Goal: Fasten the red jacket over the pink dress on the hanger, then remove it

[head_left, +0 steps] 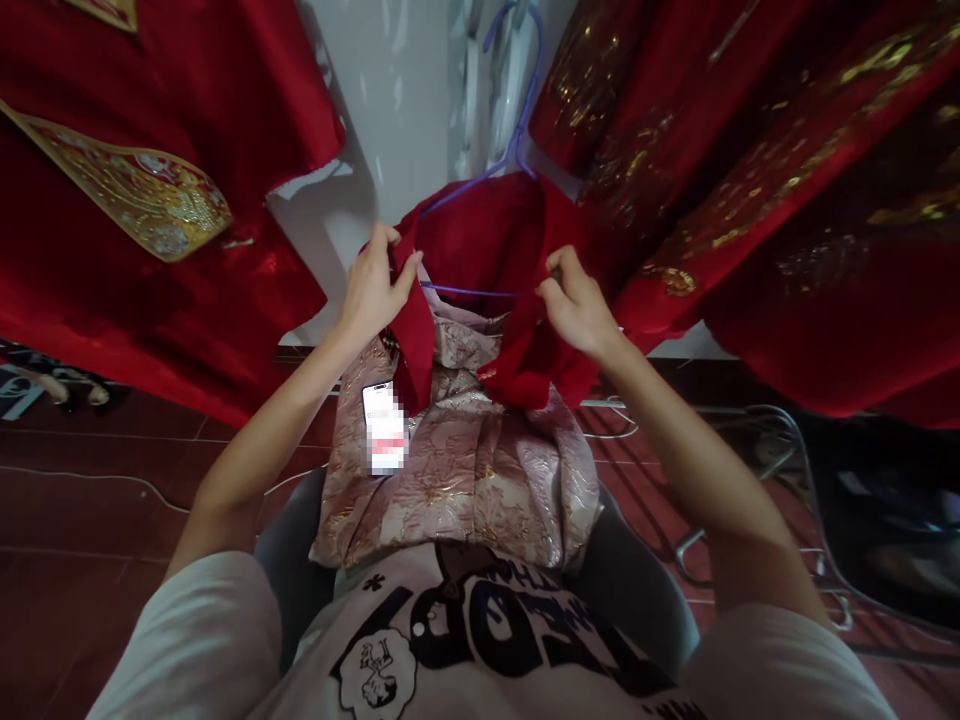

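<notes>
A red garment [480,230] hangs on a purple hanger [517,140] straight ahead of me. My left hand [379,280] pinches the left front edge of this garment between thumb and fingers. On the other side, my right hand [574,295] is closed on its right front edge. The two edges are held apart, and the hanger's lower bar shows between them. Across my lap lies a pink and gold brocade cloth [480,470], touched by the lower ends of the garment. A phone [384,430] with a lit, blurred screen rests on the brocade at the left.
Red garments with gold embroidery hang at the left [172,190] and sequinned red ones at the right [675,230]. Behind is a pale wall [375,80]. A metal-framed rack [802,470] stands at the right on the red tile floor [97,530], where a cable [142,482] runs.
</notes>
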Demonstrator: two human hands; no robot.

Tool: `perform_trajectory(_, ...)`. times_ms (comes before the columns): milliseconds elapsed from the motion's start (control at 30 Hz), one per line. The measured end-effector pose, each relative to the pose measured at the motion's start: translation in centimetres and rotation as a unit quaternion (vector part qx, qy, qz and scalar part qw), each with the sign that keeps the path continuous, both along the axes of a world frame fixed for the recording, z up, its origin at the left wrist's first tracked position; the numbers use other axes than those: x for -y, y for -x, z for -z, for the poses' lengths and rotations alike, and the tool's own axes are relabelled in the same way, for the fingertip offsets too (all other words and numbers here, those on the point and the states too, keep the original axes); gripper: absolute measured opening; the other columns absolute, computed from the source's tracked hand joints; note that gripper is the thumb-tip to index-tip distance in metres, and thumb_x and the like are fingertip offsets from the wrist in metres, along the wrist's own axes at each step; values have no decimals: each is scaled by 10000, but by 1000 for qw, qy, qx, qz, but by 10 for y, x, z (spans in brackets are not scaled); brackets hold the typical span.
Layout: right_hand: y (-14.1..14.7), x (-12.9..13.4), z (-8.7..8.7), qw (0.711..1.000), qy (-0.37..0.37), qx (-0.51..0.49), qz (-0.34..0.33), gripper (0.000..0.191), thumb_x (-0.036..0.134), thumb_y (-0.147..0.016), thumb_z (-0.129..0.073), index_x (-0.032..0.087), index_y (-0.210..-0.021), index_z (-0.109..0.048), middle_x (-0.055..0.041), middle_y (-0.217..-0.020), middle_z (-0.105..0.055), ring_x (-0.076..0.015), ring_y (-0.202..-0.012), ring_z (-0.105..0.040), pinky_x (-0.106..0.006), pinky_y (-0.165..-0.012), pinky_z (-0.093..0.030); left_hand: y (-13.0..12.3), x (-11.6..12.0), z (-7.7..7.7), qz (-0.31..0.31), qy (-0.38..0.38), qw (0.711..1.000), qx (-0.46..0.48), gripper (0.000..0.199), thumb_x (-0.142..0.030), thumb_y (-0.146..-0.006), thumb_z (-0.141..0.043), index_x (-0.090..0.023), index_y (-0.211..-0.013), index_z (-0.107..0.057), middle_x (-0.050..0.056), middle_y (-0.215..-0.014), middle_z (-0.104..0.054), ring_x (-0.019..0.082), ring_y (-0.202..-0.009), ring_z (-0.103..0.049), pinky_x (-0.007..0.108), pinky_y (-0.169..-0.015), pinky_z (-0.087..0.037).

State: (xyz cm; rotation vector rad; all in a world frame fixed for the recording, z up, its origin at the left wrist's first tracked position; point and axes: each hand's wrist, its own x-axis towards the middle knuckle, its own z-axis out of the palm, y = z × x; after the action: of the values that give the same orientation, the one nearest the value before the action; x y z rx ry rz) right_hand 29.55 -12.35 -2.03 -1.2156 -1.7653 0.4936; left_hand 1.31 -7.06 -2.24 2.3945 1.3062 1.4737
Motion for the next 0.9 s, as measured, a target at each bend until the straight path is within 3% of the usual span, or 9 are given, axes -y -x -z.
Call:
perform_trajectory(133, 12, -3, 5, 1000, -8, -10, -14, 250, 511, -937, -515, 271, -893, -457, 34, -667, -446, -167, -649, -515, -371, -760, -525, -42, 14, 1, 35, 26, 999, 24, 233, -417, -946, -586, -252, -1104, -541, 35, -881, -639, 196, -855, -650, 358, -805, -530)
perform_trajectory(300, 33, -3, 8, 997, -5, -38, -62, 263, 525, -964, -463, 266, -917, -457, 16, -739, -506, -173, -719, -544, -382, -807, -548, -84, 25, -8, 99, 68, 993, -6, 191, -178, -892, -591, -229, -1074, -567, 14, -903, -654, 158, -865, -656, 295, -794, -524)
perform_trajectory(500, 31, -15, 10, 995, 2, -93, -25, 245, 513, -980, -441, 269, -985, -455, -8, -822, -537, -184, -814, -599, -384, -807, -574, -83, 24, 0, 132, 106, 985, 17, 301, -72, -818, -577, -199, -1090, -560, 31, -997, -677, 136, -908, -662, 268, -817, -534)
perform_trajectory(600, 34, -21, 13, 988, 10, -141, -57, 323, 579, -931, -525, 276, -1000, -437, -11, -869, -551, -173, -835, -615, -349, -782, -585, -80, 25, 7, 139, 107, 984, 42, 339, -50, -818, -564, -197, -1122, -553, 47, -1056, -691, 129, -944, -674, 265, -852, -541)
perform_trajectory(733, 37, -21, 22, 972, 12, -190, -135, 460, 651, -831, -630, 283, -1029, -435, -19, -1008, -579, -161, -936, -627, -327, -840, -587, -75, 22, 15, 120, 119, 982, 90, 253, -78, -850, -583, -201, -1067, -546, 42, -1005, -711, 123, -916, -695, 259, -837, -561)
perform_trajectory(900, 39, -14, 33, 977, -12, -173, -124, 503, 627, -781, -695, 280, -1055, -455, -31, -1073, -575, -155, -949, -617, -318, -874, -571, -66, 23, 20, 99, 114, 984, 94, 128, -151, -860, -645, -200, -938, -556, 32, -935, -713, 122, -856, -695, 256, -778, -577)
